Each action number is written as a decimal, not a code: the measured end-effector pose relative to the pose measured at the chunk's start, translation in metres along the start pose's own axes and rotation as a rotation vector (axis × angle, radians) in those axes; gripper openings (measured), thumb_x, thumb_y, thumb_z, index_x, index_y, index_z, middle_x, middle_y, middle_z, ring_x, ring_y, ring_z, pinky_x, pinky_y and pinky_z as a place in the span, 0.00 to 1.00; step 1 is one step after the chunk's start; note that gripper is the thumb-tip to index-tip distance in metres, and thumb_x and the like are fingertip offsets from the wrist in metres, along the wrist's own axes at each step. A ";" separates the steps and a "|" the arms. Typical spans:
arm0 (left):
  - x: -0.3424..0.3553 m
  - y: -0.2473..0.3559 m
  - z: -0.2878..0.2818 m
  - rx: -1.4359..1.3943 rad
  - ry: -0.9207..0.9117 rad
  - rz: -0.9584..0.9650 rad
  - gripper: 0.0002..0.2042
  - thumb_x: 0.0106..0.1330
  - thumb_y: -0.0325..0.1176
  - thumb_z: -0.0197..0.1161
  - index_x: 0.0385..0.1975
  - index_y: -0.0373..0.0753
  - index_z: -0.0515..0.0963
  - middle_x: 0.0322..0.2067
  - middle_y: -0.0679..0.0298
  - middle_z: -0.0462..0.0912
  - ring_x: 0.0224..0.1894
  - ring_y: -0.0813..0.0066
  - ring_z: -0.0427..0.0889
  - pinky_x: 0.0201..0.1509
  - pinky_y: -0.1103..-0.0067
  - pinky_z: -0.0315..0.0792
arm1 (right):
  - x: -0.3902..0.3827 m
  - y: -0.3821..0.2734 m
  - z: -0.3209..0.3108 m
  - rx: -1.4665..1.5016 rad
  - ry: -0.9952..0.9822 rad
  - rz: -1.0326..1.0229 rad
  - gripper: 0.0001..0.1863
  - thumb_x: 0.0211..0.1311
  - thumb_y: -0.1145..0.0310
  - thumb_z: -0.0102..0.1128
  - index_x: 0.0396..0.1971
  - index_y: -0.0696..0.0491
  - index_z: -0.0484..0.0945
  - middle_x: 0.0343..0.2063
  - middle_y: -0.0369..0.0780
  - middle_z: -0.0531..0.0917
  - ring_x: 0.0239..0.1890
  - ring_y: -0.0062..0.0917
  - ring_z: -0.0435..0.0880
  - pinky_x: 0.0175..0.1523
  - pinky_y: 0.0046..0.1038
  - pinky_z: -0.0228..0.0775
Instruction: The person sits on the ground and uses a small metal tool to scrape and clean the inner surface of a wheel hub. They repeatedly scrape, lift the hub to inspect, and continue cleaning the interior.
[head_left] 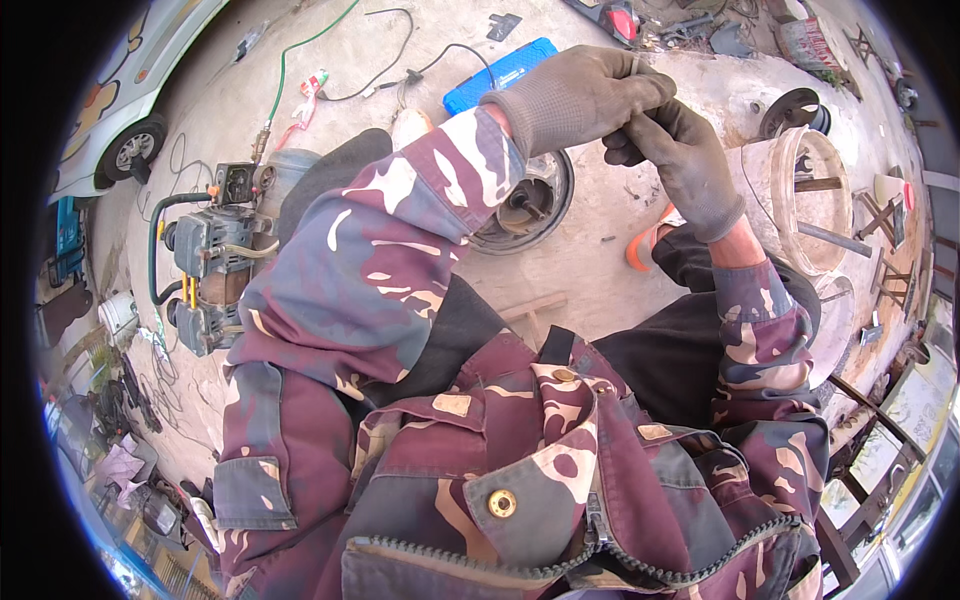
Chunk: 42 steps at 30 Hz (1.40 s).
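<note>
Camouflage jacket (520, 480) fills lower frame; at top centre, gloved left hand (580, 95) and right hand (685, 165) pinch a small part (632, 118), seemingly light, stiff, best held by fingertips.

Small thin metal piece (634, 66), barely visible, pinched between grey-gloved left hand (580, 95) and dark-gloved right hand (685, 165), held up at far centre, above the concrete floor (600, 230), exact shape unclear

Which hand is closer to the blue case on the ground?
Left. The left hand is just right of the blue case; the right hand is farther right and lower.
</note>
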<state>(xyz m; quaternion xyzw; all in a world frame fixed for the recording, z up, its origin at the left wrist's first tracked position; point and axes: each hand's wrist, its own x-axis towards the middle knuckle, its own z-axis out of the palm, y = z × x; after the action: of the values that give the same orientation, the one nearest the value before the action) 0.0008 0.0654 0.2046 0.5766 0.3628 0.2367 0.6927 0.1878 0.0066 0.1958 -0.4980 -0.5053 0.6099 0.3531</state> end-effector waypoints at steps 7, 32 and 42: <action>0.020 -0.012 -0.002 0.127 0.287 0.184 0.20 0.76 0.49 0.61 0.46 0.34 0.85 0.30 0.58 0.87 0.34 0.71 0.86 0.43 0.73 0.80 | 0.014 -0.004 -0.019 -0.132 0.050 0.103 0.22 0.80 0.57 0.57 0.57 0.62 0.79 0.42 0.40 0.88 0.41 0.22 0.89 0.50 0.24 0.80; 0.016 0.019 -0.036 0.433 0.425 0.148 0.21 0.75 0.45 0.59 0.48 0.29 0.84 0.38 0.47 0.87 0.40 0.63 0.85 0.49 0.71 0.77 | 0.077 0.224 -0.027 -0.470 0.138 0.264 0.32 0.69 0.50 0.64 0.62 0.58 0.79 0.53 0.50 0.88 0.52 0.36 0.89 0.61 0.32 0.78; 0.022 0.002 -0.043 0.386 0.296 0.107 0.19 0.81 0.39 0.54 0.56 0.27 0.81 0.48 0.57 0.88 0.52 0.71 0.85 0.62 0.75 0.77 | 0.063 0.231 0.029 -0.836 -0.017 0.123 0.36 0.63 0.52 0.65 0.72 0.45 0.70 0.71 0.49 0.68 0.66 0.49 0.77 0.70 0.43 0.71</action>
<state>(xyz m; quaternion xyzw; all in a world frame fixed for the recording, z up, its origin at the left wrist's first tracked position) -0.0192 0.1093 0.1988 0.6757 0.4679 0.2813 0.4954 0.1604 0.0018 -0.0435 -0.6226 -0.6814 0.3765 0.0797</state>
